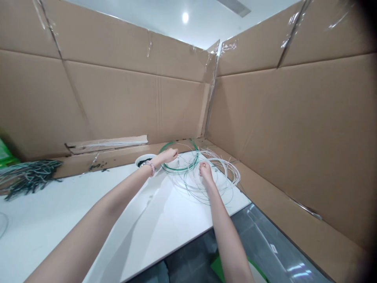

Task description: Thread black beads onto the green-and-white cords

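My left hand (170, 155) is closed in a fist over the green coil (176, 169) of thin cord at the table's far corner. Fingers curled, my right hand (205, 171) sits among the loose loops where the green and white coils (232, 171) overlap. Whatever either hand pinches is too small or hidden to make out. Just beside my left wrist, partly covered by it, stands a white bowl (137, 160) of small black pieces (145, 160).
A bundle of cords with dark ends (35, 177) lies at the left of the white table (73, 204). Cardboard walls (118, 98) enclose the back and right. Small black bits (101, 165) are scattered along the far edge. Grey floor (265, 236) shows at lower right.
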A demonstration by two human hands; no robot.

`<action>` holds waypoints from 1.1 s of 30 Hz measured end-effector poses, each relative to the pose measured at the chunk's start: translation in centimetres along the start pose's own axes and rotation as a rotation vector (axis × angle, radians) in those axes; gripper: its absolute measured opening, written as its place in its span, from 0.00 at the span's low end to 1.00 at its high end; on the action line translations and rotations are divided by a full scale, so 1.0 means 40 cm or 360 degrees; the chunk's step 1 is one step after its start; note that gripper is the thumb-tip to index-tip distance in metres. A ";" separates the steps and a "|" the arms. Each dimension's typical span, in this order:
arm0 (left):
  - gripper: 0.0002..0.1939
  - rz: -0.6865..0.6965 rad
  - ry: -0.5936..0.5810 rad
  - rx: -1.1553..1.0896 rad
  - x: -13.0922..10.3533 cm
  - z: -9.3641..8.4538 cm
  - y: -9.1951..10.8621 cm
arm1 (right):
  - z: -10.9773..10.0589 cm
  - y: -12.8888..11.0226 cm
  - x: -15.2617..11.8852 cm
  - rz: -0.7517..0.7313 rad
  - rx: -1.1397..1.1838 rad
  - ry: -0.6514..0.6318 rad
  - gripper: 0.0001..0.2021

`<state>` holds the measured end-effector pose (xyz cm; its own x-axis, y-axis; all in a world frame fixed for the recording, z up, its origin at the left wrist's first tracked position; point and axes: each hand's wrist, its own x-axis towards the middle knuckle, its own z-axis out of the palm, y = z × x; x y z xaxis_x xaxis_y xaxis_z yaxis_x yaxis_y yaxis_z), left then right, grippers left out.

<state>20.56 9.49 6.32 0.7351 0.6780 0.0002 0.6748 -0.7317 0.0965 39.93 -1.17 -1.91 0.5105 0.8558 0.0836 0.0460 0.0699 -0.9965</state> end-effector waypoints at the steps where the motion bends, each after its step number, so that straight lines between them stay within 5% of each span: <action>1: 0.18 -0.0003 0.0030 -0.0010 0.003 -0.012 0.001 | 0.000 -0.006 0.002 0.0049 0.0074 0.0006 0.16; 5: 0.18 0.0023 0.0014 -0.0003 0.021 -0.077 0.007 | -0.005 -0.030 -0.003 0.0241 0.0283 -0.0004 0.16; 11: 0.17 0.0026 -0.0318 0.0149 0.058 -0.135 0.026 | -0.013 -0.047 -0.019 0.0352 0.0495 0.0022 0.15; 25: 0.18 -0.0051 -0.0603 0.0286 -0.011 -0.053 0.057 | -0.010 -0.048 -0.025 0.0441 0.0594 0.0027 0.16; 33: 0.18 -0.0014 -0.0737 0.0134 0.009 -0.054 0.047 | -0.011 -0.049 -0.022 0.0463 0.0675 0.0024 0.16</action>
<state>21.94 8.53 8.63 0.6685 0.5951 -0.4460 0.6699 -0.7424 0.0135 39.77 -2.31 -0.03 0.4625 0.8636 -0.2006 -0.4506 0.0341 -0.8921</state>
